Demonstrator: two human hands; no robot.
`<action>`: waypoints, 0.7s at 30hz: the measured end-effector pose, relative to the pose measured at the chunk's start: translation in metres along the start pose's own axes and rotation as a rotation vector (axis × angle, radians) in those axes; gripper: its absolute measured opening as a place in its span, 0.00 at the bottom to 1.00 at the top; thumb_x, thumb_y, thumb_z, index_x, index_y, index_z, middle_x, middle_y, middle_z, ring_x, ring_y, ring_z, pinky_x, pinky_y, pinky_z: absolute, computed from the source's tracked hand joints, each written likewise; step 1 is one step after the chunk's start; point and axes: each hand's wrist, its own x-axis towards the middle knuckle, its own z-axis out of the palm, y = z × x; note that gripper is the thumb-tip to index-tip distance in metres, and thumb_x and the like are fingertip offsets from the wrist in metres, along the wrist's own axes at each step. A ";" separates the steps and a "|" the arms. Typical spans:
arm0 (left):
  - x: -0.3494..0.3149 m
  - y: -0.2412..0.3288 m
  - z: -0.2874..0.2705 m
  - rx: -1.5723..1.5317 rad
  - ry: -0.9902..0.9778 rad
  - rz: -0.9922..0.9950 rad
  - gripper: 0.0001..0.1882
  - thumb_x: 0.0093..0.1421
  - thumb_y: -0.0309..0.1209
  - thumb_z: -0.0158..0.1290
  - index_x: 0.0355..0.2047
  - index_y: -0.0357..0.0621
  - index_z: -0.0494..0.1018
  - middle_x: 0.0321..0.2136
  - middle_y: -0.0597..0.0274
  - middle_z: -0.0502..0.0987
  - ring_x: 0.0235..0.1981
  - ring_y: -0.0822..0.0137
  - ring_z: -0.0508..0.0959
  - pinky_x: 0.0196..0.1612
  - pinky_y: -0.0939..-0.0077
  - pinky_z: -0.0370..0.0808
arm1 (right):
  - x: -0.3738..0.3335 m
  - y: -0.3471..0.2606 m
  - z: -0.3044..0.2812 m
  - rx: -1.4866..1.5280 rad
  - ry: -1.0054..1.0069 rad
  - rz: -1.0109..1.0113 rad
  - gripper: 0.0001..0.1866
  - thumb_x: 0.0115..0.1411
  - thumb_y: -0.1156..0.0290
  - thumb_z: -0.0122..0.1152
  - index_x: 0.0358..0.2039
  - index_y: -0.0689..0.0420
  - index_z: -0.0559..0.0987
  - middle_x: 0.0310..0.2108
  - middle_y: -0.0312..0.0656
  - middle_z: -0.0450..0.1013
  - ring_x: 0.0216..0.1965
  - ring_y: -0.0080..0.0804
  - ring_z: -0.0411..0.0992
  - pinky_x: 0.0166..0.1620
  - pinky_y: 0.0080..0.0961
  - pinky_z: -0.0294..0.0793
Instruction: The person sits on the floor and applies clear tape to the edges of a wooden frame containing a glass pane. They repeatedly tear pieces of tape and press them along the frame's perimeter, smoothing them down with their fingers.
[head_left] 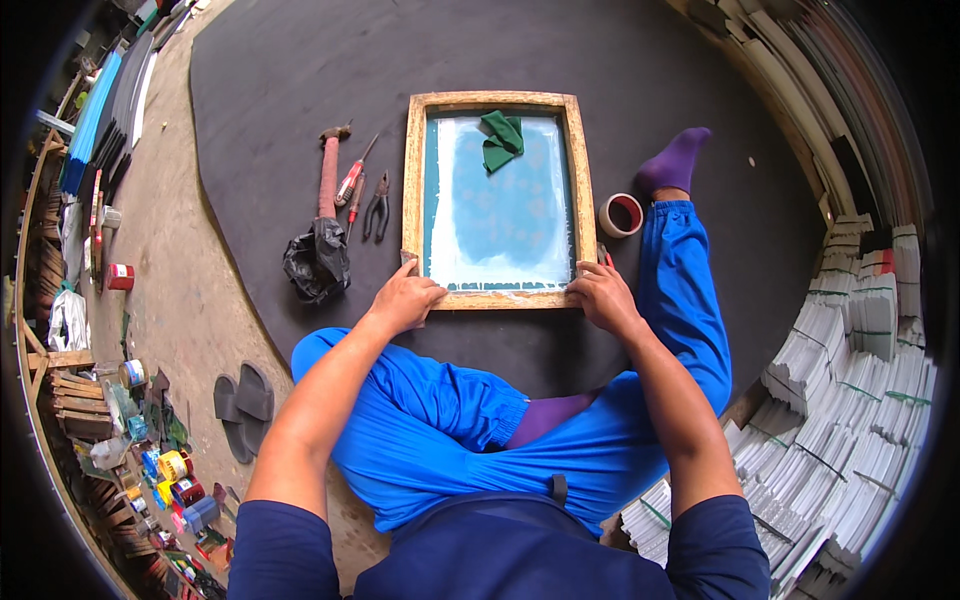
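Head view: left hand (405, 298) and right hand (603, 295) press flat, fingers spread and gripping nothing, on the near rail of the wooden-framed blue-green mesh screen (497, 195), pinning it to the dark floor mat (250, 90)

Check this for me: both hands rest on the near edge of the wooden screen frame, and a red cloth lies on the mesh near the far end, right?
Not quite: the head view shows a green cloth, not red. The rest holds: left hand and right hand rest on the near edge of the wooden screen frame.
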 end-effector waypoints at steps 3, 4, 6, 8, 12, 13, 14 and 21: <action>-0.001 -0.002 0.004 0.014 0.022 -0.004 0.09 0.63 0.35 0.59 0.41 0.50 0.85 0.35 0.63 0.86 0.41 0.62 0.85 0.67 0.55 0.69 | -0.001 0.003 0.004 0.017 0.021 0.015 0.08 0.60 0.68 0.65 0.37 0.52 0.87 0.42 0.41 0.83 0.63 0.39 0.72 0.62 0.40 0.69; 0.000 -0.003 0.004 0.009 0.012 -0.002 0.09 0.63 0.34 0.59 0.41 0.50 0.85 0.35 0.63 0.86 0.41 0.62 0.85 0.67 0.56 0.69 | -0.001 0.002 0.005 0.039 0.026 0.032 0.07 0.61 0.68 0.63 0.36 0.52 0.87 0.42 0.41 0.83 0.63 0.39 0.72 0.62 0.40 0.69; -0.001 -0.006 0.004 -0.005 0.004 0.006 0.08 0.62 0.33 0.59 0.40 0.49 0.85 0.34 0.62 0.86 0.41 0.62 0.85 0.67 0.58 0.70 | -0.004 0.001 0.005 0.059 0.033 0.043 0.07 0.61 0.69 0.62 0.35 0.51 0.87 0.41 0.40 0.84 0.63 0.40 0.73 0.61 0.41 0.70; -0.005 -0.008 0.004 -0.023 0.007 0.019 0.08 0.61 0.31 0.58 0.39 0.49 0.85 0.33 0.61 0.85 0.41 0.61 0.85 0.67 0.61 0.70 | -0.008 -0.002 0.006 0.054 0.037 0.033 0.06 0.62 0.69 0.62 0.34 0.51 0.87 0.40 0.40 0.84 0.63 0.40 0.73 0.61 0.42 0.70; -0.011 -0.006 0.005 -0.076 0.057 0.024 0.08 0.62 0.33 0.59 0.39 0.48 0.85 0.34 0.61 0.86 0.41 0.62 0.84 0.66 0.59 0.71 | -0.010 -0.011 0.006 0.040 0.058 0.056 0.07 0.59 0.65 0.67 0.37 0.51 0.86 0.42 0.41 0.83 0.63 0.40 0.72 0.62 0.42 0.69; -0.011 -0.006 0.006 -0.076 0.064 0.025 0.07 0.62 0.33 0.60 0.39 0.48 0.85 0.34 0.61 0.86 0.41 0.62 0.85 0.66 0.58 0.71 | -0.009 -0.014 0.003 0.042 0.056 0.052 0.09 0.58 0.64 0.69 0.38 0.51 0.86 0.43 0.41 0.83 0.63 0.40 0.72 0.62 0.43 0.69; -0.012 -0.006 0.006 -0.076 0.071 0.025 0.07 0.62 0.33 0.61 0.39 0.48 0.85 0.35 0.61 0.86 0.42 0.63 0.85 0.66 0.58 0.71 | -0.009 -0.017 0.001 0.045 0.053 0.048 0.11 0.57 0.63 0.70 0.40 0.51 0.86 0.43 0.41 0.83 0.63 0.41 0.71 0.62 0.43 0.68; -0.014 -0.011 0.006 -0.046 0.108 0.156 0.10 0.60 0.31 0.60 0.41 0.46 0.84 0.40 0.63 0.86 0.45 0.65 0.84 0.67 0.57 0.71 | -0.016 -0.019 0.006 -0.196 0.031 -0.084 0.18 0.56 0.63 0.69 0.47 0.53 0.84 0.48 0.39 0.82 0.58 0.40 0.74 0.59 0.39 0.70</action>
